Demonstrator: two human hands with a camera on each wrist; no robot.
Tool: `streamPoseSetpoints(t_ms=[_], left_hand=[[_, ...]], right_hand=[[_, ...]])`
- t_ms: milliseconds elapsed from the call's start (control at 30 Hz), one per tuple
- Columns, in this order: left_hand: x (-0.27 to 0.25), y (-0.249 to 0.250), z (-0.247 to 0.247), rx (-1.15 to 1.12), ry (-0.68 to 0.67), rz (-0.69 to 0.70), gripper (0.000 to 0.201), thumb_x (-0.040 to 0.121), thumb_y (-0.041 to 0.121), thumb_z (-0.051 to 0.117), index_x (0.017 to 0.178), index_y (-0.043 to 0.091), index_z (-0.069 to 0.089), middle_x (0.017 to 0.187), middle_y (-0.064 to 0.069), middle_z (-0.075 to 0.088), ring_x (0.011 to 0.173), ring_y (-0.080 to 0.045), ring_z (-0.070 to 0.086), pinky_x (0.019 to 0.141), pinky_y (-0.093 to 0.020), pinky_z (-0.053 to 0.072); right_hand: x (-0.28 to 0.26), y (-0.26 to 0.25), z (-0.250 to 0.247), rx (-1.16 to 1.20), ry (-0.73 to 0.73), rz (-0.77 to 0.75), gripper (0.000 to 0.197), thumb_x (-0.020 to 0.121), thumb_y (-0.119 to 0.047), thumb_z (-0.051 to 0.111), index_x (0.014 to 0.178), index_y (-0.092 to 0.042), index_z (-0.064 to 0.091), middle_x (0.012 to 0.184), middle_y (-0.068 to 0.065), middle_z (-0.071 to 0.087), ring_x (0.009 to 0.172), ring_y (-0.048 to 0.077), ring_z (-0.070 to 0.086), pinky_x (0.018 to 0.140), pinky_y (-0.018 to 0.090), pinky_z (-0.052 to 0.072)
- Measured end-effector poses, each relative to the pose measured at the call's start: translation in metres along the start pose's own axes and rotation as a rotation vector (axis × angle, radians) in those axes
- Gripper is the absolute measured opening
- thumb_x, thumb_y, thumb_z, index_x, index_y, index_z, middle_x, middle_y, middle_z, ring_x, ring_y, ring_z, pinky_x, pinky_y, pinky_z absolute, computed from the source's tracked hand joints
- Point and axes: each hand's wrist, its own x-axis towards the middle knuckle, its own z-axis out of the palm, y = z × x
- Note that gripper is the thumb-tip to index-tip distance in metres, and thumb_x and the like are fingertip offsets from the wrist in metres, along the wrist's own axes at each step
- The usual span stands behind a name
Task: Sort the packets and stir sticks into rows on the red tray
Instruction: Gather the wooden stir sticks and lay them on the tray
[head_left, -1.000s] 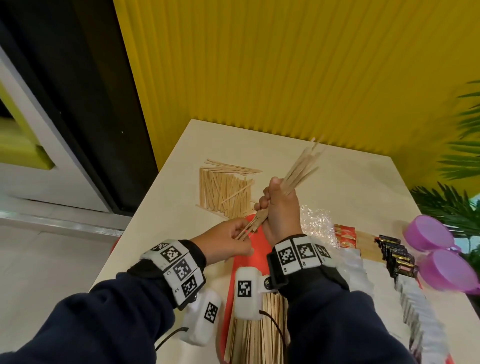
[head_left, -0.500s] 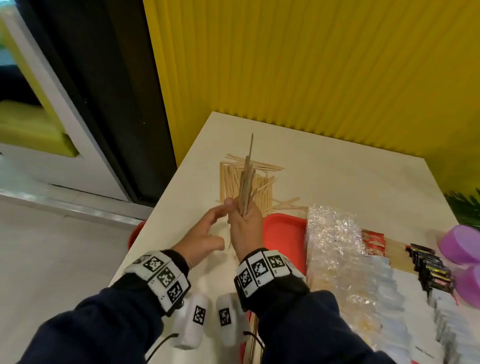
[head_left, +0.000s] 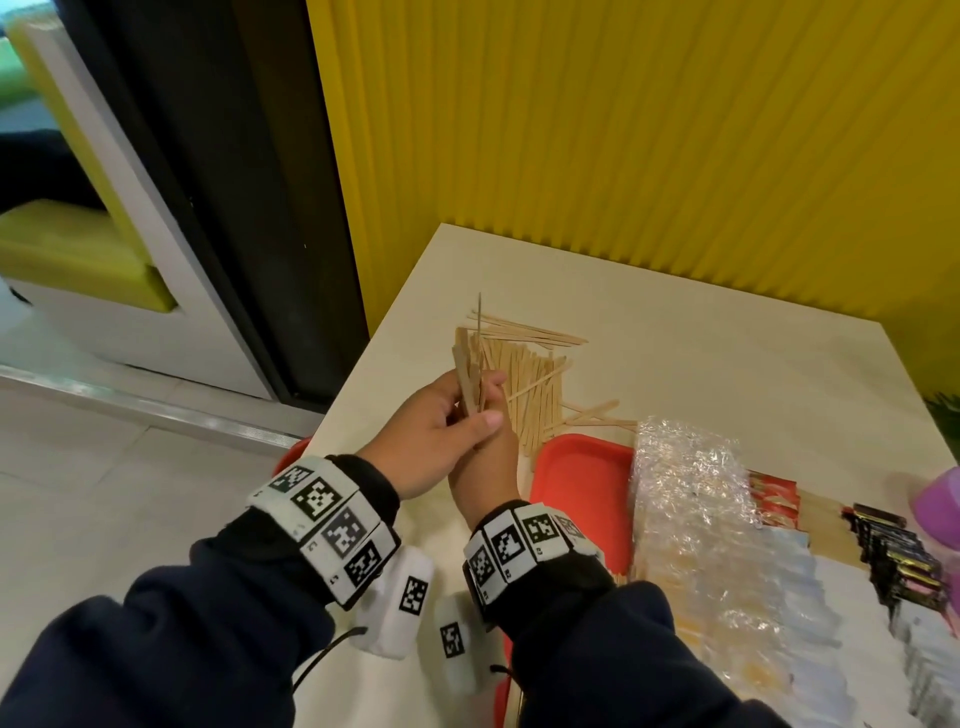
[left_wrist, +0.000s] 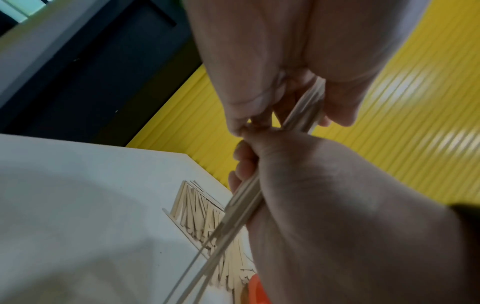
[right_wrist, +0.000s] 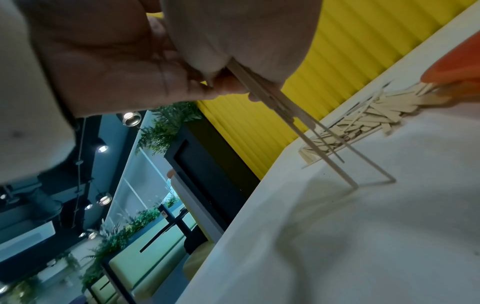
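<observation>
Both hands meet over the table's left part, just left of the red tray (head_left: 582, 480). My right hand (head_left: 485, 470) grips a bundle of wooden stir sticks (head_left: 470, 376) upright, and my left hand (head_left: 447, 423) wraps round the same bundle higher up. In the right wrist view the stir sticks (right_wrist: 288, 111) reach down, and their lower tips touch the table (right_wrist: 363, 236). The left wrist view shows the stir sticks (left_wrist: 241, 207) passing through my right hand (left_wrist: 337, 205). A loose pile of sticks (head_left: 530, 387) lies on the table behind the hands.
On the tray lie rows of clear-wrapped packets (head_left: 691, 525), red packets (head_left: 774, 496), black packets (head_left: 893, 551) and white packets (head_left: 935, 660). A purple lid (head_left: 940, 512) sits at the right edge. A yellow ribbed wall (head_left: 649, 130) backs the table; the table's left edge (head_left: 374, 358) drops to the floor.
The bundle went from leaning right over the tray to standing upright left of it. My left hand let go of its lower ends, opened, then closed round the bundle.
</observation>
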Motion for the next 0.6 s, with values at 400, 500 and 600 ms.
streamPoseSetpoints(t_ms=[400,500,600], left_hand=[[0.006,-0.02,0.007,0.102,-0.015,-0.044,0.028,0.089,0.003,0.055,0.105,0.025,0.055,0.119,0.003,0.059,0.114,-0.008,0.054,0.1,-0.024,0.04],[0.007,-0.018,0.01,0.088,-0.005,-0.032,0.044,0.087,-0.007,0.051,0.113,0.028,0.047,0.119,0.009,0.054,0.105,-0.003,0.056,0.097,-0.022,0.041],[0.007,-0.019,0.014,0.093,-0.011,-0.03,0.049,0.086,-0.012,0.048,0.114,0.028,0.047,0.114,0.01,0.055,0.096,0.001,0.057,0.087,-0.008,0.043]], right_hand=[[0.014,0.023,-0.017,0.075,0.075,0.199,0.034,0.099,-0.005,0.031,0.07,-0.011,0.048,0.06,-0.001,0.046,0.049,0.001,0.049,0.053,0.013,0.042],[0.014,0.027,-0.018,0.117,0.145,0.26,0.037,0.097,-0.002,0.029,0.064,-0.012,0.043,0.051,-0.002,0.043,0.052,0.008,0.044,0.053,0.02,0.039],[0.013,0.028,-0.021,0.168,0.145,0.323,0.038,0.096,-0.004,0.026,0.063,-0.014,0.041,0.044,-0.004,0.046,0.056,0.012,0.038,0.054,0.023,0.034]])
